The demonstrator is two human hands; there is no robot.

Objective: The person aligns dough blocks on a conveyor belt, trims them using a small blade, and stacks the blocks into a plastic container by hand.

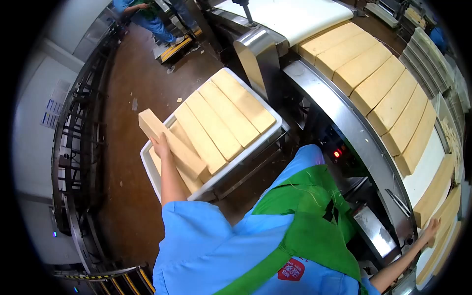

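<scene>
My left hand (161, 146) grips the side of a long pale-yellow block (179, 155), which sits tilted over the left part of a white tub (152, 172). Several similar blocks (216, 118) lie side by side in that tub, and others show partly beneath the held one. Far to the right, my right hand (432, 230) has its fingers against another long pale-yellow block (446, 209) at the lower end of the conveyor. Its fingertips are small and partly hidden there.
A row of pale blocks (378, 93) lies on the curved conveyor, beside its metal rim (351, 120). A white belt (295, 19) runs at the top. The tub rests on a metal frame. A person in blue (152, 24) stands by a yellow-edged step (179, 47).
</scene>
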